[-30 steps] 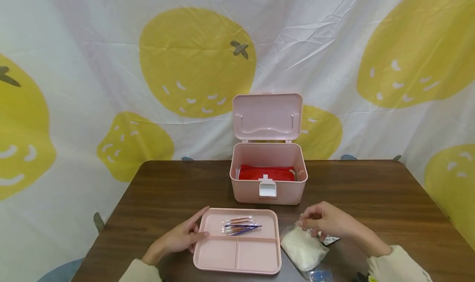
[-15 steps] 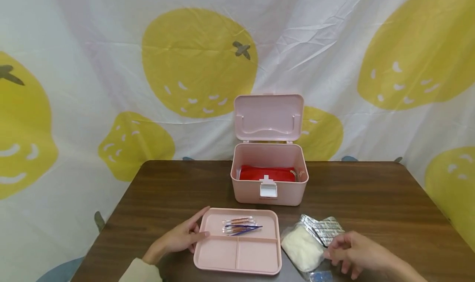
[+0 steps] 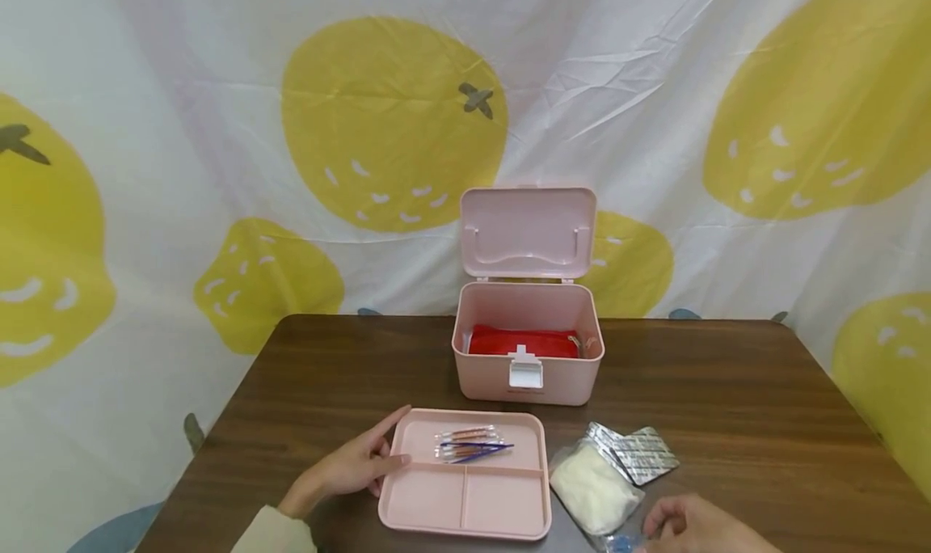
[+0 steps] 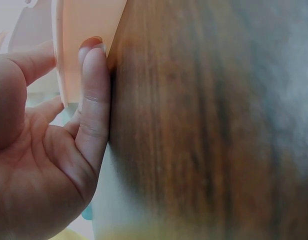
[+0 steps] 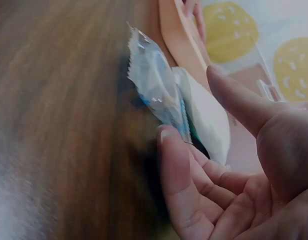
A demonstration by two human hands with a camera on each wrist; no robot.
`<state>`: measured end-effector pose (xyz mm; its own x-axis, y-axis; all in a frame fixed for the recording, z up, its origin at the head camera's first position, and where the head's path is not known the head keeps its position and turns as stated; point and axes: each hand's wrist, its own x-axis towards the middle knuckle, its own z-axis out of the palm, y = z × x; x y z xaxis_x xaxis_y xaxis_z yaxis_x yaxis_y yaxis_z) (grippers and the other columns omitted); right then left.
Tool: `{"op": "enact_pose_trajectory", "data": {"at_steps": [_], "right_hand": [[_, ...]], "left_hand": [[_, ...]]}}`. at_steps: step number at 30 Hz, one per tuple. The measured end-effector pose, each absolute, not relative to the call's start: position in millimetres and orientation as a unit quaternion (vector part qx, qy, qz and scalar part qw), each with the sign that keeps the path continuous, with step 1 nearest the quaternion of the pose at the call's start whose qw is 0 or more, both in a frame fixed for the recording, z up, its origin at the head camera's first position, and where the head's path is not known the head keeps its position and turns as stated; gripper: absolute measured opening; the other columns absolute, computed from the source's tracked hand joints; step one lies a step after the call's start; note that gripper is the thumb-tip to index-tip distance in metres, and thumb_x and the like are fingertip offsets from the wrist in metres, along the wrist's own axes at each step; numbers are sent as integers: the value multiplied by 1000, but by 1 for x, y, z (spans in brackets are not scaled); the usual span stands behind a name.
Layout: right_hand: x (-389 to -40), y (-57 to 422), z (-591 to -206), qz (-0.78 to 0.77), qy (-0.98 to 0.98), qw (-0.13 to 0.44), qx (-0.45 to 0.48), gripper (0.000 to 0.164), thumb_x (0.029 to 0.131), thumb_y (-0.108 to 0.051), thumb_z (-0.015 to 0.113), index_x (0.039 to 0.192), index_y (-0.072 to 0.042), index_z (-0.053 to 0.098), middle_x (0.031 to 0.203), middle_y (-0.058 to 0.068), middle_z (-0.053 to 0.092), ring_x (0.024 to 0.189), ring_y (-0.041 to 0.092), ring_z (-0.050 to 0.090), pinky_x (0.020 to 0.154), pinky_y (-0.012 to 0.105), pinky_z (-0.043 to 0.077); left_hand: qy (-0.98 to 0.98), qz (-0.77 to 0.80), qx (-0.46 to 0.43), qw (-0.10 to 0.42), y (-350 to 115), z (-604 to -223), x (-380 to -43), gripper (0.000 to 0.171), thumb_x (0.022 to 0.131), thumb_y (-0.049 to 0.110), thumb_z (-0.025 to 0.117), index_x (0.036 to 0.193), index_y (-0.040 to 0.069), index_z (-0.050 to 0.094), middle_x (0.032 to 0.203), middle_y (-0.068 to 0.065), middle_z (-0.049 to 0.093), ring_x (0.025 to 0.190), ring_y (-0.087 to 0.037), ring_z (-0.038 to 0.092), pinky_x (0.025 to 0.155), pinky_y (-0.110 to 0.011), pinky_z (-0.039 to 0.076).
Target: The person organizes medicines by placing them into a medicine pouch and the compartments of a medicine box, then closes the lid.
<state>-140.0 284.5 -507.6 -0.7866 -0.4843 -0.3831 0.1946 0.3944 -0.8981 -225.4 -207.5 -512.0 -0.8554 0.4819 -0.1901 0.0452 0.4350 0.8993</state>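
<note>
The left hand [image 3: 349, 464] rests at the near-left side of a pink tray [image 3: 422, 496], thumb and forefinger spread apart, both touching the rim; ahead of these fingertips, in the tray's far compartment, lie thin sticks [image 3: 473, 434] in clear wrapping, with a blue stick [image 3: 476, 453] across them; the right hand [image 3: 701, 529], cut off by the lower edge of the head view, has its thumb and fingers apart, with a clear packet with blue print [image 5: 156, 75] just beside its fingertips; whether they touch, I cannot tell; beyond that packet from the right hand lies a bag of white material [image 3: 592, 488]; farther ahead lie silver foil packs [image 3: 647, 454]; beyond both hands stands an open pink box [image 3: 476, 379] with a red pouch [image 3: 524, 342] inside.
</note>
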Motion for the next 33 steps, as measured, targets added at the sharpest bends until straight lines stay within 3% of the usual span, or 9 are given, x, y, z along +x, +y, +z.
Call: {"op": "enact_pose_trajectory", "data": {"at_steps": [6, 10, 14, 25, 33], "right_hand": [[-138, 280, -510, -503, 807, 291, -102, 7, 84, -2, 66, 90, -2, 62, 67, -1, 53, 59, 9, 49, 53, 21, 40], [-139, 280, -514, -502, 810, 265, -145, 13, 74, 5, 63, 86, 2, 60, 66, -3, 51, 58, 5, 48, 51, 19, 37], [-139, 279, -517, -500, 816, 239, -168, 12, 71, 8, 62, 81, 3, 59, 63, -8, 49, 56, 1, 47, 50, 18, 35], [-143, 279, -513, -505, 813, 241, -158, 15, 82, -1, 72, 83, 0, 57, 65, -5, 51, 57, 4, 49, 50, 20, 38], [-148, 279, -508, -507, 809, 230, -190, 21, 82, -3, 74, 87, 1, 54, 70, -6, 51, 60, 2, 49, 51, 20, 40]], "left_hand": [[819, 507, 163, 215, -208, -512, -224, 80, 96, 25, 67, 159, 19, 19, 81, -8, 51, 59, -15, 58, 52, -30, 54], [820, 506, 161, 214, -208, -512, -224, 80, 95, 25, 68, 159, 19, 20, 81, -8, 50, 58, -14, 58, 51, -30, 54], [819, 508, 161, 214, -208, -512, -224, 80, 95, 26, 67, 159, 19, 20, 80, -8, 50, 58, -14, 58, 51, -30, 54], [825, 500, 156, 211, -208, -512, -225, 80, 95, 27, 68, 159, 20, 21, 81, -7, 51, 59, -14, 58, 52, -31, 55], [823, 503, 157, 212, -207, -511, -224, 79, 95, 25, 68, 159, 19, 21, 80, -7, 51, 59, -15, 57, 51, -31, 54]]}}
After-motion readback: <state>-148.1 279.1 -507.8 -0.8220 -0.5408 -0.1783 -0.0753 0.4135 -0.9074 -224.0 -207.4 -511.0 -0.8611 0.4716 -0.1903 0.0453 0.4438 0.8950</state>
